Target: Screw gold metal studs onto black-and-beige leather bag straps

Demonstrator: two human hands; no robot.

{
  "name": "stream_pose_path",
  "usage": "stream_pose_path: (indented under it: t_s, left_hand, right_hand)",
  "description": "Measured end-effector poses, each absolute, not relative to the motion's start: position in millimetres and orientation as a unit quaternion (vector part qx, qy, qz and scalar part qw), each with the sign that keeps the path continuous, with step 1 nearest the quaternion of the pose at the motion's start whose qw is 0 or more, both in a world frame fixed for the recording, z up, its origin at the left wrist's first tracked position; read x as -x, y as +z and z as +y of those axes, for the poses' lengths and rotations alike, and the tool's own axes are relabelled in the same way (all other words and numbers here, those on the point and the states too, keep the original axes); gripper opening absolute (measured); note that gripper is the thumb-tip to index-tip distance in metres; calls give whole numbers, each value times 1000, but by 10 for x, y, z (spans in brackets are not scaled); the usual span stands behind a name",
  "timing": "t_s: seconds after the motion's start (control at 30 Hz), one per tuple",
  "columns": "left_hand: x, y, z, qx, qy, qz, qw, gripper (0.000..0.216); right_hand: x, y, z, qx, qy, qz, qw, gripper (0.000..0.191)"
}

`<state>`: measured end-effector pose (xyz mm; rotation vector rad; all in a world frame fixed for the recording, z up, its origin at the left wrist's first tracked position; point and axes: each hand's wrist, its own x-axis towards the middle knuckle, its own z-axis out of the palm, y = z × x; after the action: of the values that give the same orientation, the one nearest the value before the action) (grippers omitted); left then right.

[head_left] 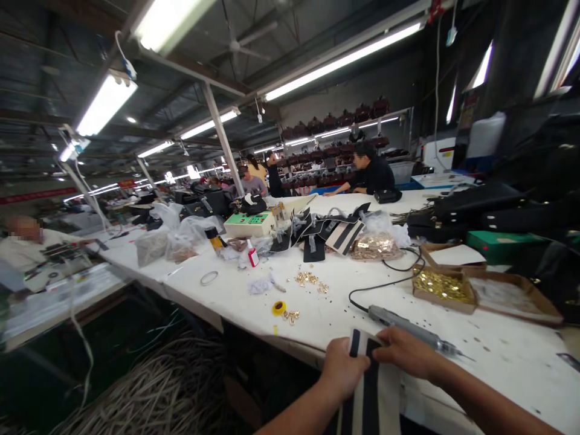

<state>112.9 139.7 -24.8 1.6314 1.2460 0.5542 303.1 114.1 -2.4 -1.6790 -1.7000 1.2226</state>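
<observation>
Both my hands grip a flat panel (pixel 383 393) with black and cream stripes at the table's front edge. My left hand (pixel 342 365) pinches its left side near the top. On the upper right side, my right hand (pixel 403 350) is closed, fingers and thumb on the panel. The panel's lower end runs out of view. Just beyond my right hand lies a grey electric screwdriver (pixel 403 326) with a black cord. Small gold metal fittings (pixel 306 278) are scattered farther back, some beside a yellow tape roll (pixel 278 308).
Gold pieces fill a cardboard box (pixel 441 287) at right. Striped and black panels (pixel 344 235), plastic bags (pixel 165 235) and a green-topped control box (pixel 249 222) stand at the back. A red-and-white bottle (pixel 252 254) is nearer. A person (pixel 374 172) works across the table. Pale strips (pixel 154 386) heap below left.
</observation>
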Motion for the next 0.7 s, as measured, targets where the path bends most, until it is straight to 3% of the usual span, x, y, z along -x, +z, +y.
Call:
stream_pose_path:
  t_s: [0.3,0.53,0.7]
  left_hand:
    - [-1107,-305,1542,-689,191,550,431,37]
    - [-1016,-305,1414,-778,199,529,274,79]
    - [-1005,-390,1375,-863,247,381,221,49]
  right_hand:
    - [-3007,-105,1368,640,427,-611,186,7]
    - [-2977,-108,1404,660,414,-605,168,5]
    - [-2976,-134,1416,674,391,-608,152,8]
